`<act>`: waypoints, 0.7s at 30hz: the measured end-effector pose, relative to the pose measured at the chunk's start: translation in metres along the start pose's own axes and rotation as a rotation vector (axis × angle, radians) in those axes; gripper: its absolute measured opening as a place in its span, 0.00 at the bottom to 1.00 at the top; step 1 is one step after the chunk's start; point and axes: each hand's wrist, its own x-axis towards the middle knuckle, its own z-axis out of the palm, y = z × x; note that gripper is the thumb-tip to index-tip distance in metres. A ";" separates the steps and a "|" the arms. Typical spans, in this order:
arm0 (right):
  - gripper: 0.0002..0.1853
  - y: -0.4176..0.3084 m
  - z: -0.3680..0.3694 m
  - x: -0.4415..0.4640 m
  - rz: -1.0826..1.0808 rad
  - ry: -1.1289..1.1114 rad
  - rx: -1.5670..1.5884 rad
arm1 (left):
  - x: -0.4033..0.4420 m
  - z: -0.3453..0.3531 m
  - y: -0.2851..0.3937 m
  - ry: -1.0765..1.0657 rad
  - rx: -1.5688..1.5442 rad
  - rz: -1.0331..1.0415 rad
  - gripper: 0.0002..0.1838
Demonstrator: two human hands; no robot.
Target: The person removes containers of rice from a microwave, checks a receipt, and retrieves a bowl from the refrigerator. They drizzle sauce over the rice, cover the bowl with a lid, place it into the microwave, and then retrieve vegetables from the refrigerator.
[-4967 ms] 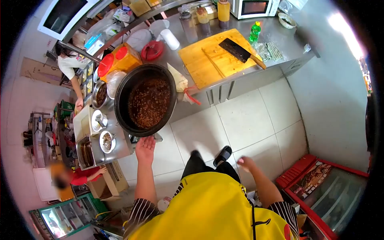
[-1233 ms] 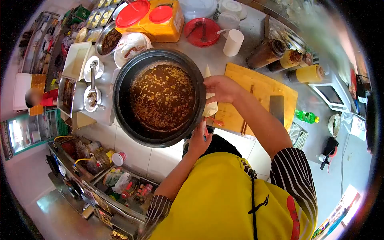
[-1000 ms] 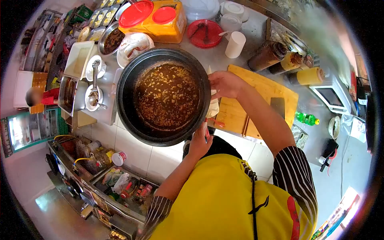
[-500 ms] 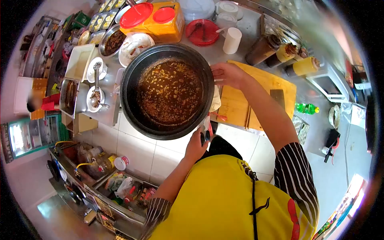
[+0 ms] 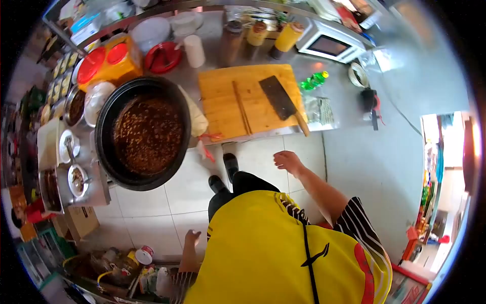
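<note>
Both my hands are away from the counter and hold nothing. My left hand (image 5: 192,237) hangs low beside my yellow apron, small in view, its thumb and fingers apart. My right hand (image 5: 287,161) hovers over the floor in front of the counter, fingers loosely bent and apart. Nearest to it is the wooden handle of a cleaver (image 5: 276,95), which lies on a wooden cutting board (image 5: 217,81) beside a pair of chopsticks (image 5: 241,107). A big black pot (image 5: 103,157) stands at the counter's front edge on the left, holding dark brown sauce (image 5: 148,133) with pale bits.
Behind the pot are an orange jug (image 5: 124,63), a red lid (image 5: 164,58) and a white cup (image 5: 194,50). Sauce bottles (image 5: 288,38), a microwave (image 5: 329,46) and a green bottle (image 5: 315,81) stand further right. Another person (image 5: 34,213) is at the far left.
My right hand has let go of the pot's rim and dropped back right. My left hand has moved from beside the pot down to my side. The view has swung right.
</note>
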 end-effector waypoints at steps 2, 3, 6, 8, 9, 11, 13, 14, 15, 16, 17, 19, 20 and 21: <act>0.13 0.026 -0.046 -0.005 -0.032 0.169 -0.064 | 0.001 -0.005 -0.019 -0.090 0.022 -0.036 0.28; 0.14 0.033 -0.068 -0.004 -0.052 0.266 -0.121 | 0.012 0.004 -0.036 -0.029 -0.008 -0.008 0.27; 0.12 0.050 -0.134 0.008 -0.235 0.566 -0.615 | 0.018 0.002 -0.024 0.162 -0.103 0.058 0.24; 0.12 0.046 -0.171 0.018 -0.286 0.654 -0.777 | 0.019 0.001 -0.005 0.264 -0.470 0.173 0.21; 0.12 0.042 -0.189 0.023 -0.318 0.691 -0.840 | 0.020 0.003 0.003 0.282 -0.503 0.186 0.20; 0.12 0.035 -0.221 0.036 -0.322 0.710 -0.822 | 0.004 -0.003 0.059 0.322 -0.580 0.209 0.20; 0.12 0.017 -0.249 0.055 -0.394 0.737 -0.852 | 0.002 0.011 0.105 0.419 -0.543 0.294 0.20; 0.13 0.009 -0.264 0.066 -0.418 0.718 -0.895 | -0.003 0.021 0.123 0.489 -0.540 0.320 0.21; 0.15 0.005 -0.277 0.080 -0.462 0.682 -0.937 | 0.000 0.036 0.138 0.485 -0.562 0.257 0.22; 0.20 0.003 -0.284 0.091 -0.512 0.667 -0.874 | -0.012 0.052 0.157 0.518 -0.515 0.263 0.23; 0.24 0.002 -0.295 0.105 -0.557 0.603 -0.976 | -0.029 0.069 0.185 0.552 -0.472 0.261 0.24; 0.24 -0.002 -0.308 0.142 -0.476 0.444 -0.960 | -0.057 0.113 0.225 0.503 -0.515 0.275 0.23; 0.25 -0.001 -0.302 0.137 -0.514 0.519 -1.062 | -0.106 0.119 0.267 0.475 -0.443 0.224 0.24; 0.26 0.005 -0.300 0.143 -0.537 0.546 -1.012 | -0.116 0.137 0.275 0.382 -0.369 0.204 0.25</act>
